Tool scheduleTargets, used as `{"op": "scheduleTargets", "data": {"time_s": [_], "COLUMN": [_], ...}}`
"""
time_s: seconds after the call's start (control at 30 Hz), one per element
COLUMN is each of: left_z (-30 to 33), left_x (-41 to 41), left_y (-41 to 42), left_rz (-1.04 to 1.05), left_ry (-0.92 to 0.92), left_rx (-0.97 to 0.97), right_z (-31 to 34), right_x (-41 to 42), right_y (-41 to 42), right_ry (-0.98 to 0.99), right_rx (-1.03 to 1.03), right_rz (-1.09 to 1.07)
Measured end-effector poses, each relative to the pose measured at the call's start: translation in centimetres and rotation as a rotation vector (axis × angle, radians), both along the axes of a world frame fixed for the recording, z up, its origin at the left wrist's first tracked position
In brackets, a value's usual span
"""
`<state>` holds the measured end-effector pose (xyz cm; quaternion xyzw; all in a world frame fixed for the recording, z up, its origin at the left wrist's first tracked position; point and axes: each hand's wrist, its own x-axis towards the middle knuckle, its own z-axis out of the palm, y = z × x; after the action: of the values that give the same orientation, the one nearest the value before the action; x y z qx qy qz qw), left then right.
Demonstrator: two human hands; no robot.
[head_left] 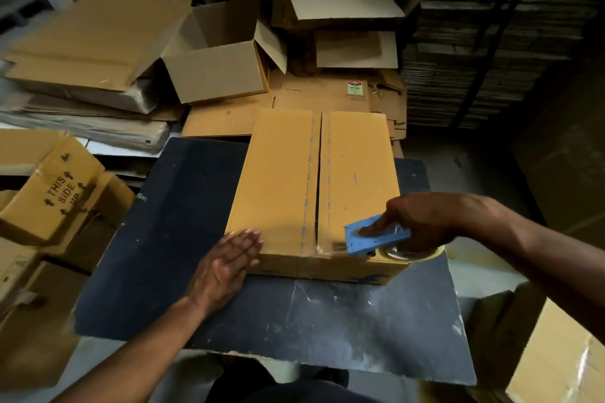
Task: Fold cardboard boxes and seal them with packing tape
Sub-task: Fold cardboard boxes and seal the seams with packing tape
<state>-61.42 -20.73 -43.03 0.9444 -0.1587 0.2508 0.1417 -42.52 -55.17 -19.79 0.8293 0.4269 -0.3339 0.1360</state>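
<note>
Cardboard box (314,180), its two top flaps folded shut, lies on a dark counter (183,239) with the centre seam running away from the person. At the seam's near end, the right hand (422,222) grips a blue tape dispenser (376,235), one finger pressed along its top; clear packing tape (327,250) is stuck over the near edge. Beside the box's near left corner, the left hand (229,263) lies flat with straight fingers, their tips touching the box.

Judging by its look, the box is empty and light, so it would likely slide unless braced. Its corrugated walls seem stiff, while the flaps probably give under pressure near the seam. Holding it by the sides or corners seems safest.

Counted: one box being sealed, one dispenser, two hands. Around the counter stand one open box (216,56), one box marked "THIS SIDE UP" (55,196), and many flattened sheets.
</note>
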Motion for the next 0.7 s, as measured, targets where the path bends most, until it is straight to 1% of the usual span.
{"op": "scheduleTargets", "data": {"time_s": [0.1, 0.17, 0.23, 0.37, 0.5, 0.7], "left_z": [-0.1, -0.2, -0.3, -0.3, 0.1, 0.7], "left_x": [0.1, 0.2, 0.2, 0.1, 0.1, 0.1], "left_y": [0.0, 0.1, 0.1, 0.2, -0.1, -0.1], "left_rz": [-0.01, -0.005, -0.008, 0.0, -0.007, -0.021], "left_ry": [0.026, 0.047, 0.062, 0.085, 0.076, 0.109], "left_rx": [0.02, 0.027, 0.045, 0.001, 0.008, 0.021], "right_z": [2.6, 3.1, 1.9, -2.3, -2.8, -2.6], "right_x": [0.3, 0.4, -0.2, -2.2, -2.8, -3.9], "right_y": [0.3, 0.3, 0.1, -0.3, -0.3, 0.3], "right_ry": [0.011, -0.023, -0.062, -0.017, -0.078, -0.11], "right_rx": [0.028, 0.045, 0.013, -0.113, -0.095, -0.1], "right_rz": [0.003, 0.009, -0.001, -0.059, -0.031, -0.017]}}
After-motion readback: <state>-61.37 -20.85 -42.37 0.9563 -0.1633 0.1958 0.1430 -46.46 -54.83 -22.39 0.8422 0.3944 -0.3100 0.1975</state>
